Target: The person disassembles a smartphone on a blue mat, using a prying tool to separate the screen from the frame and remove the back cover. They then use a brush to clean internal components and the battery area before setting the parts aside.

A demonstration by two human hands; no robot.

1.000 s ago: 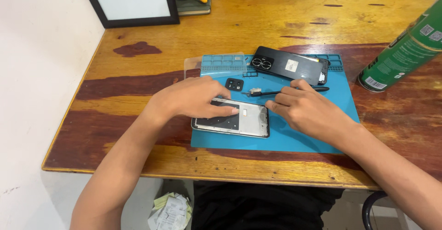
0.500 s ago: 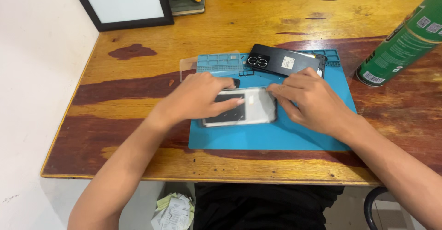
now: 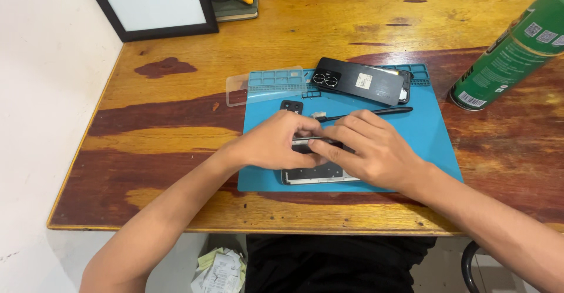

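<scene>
We're gripping the opened grey phone (image 3: 317,172) on the blue silicone mat (image 3: 429,146) — left hand (image 3: 273,143) curled over it | right hand (image 3: 370,149) pinching its top edge.

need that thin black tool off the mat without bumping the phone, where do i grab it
Take the thin black tool at its bare right end, coming from above and the right. It lies flat and nearly level across the blue mat; its left tip sits close by the right hand.

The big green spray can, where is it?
In the head view, the green spray can stands at the wooden table's far right, just beyond the blue work mat's right edge.
</scene>
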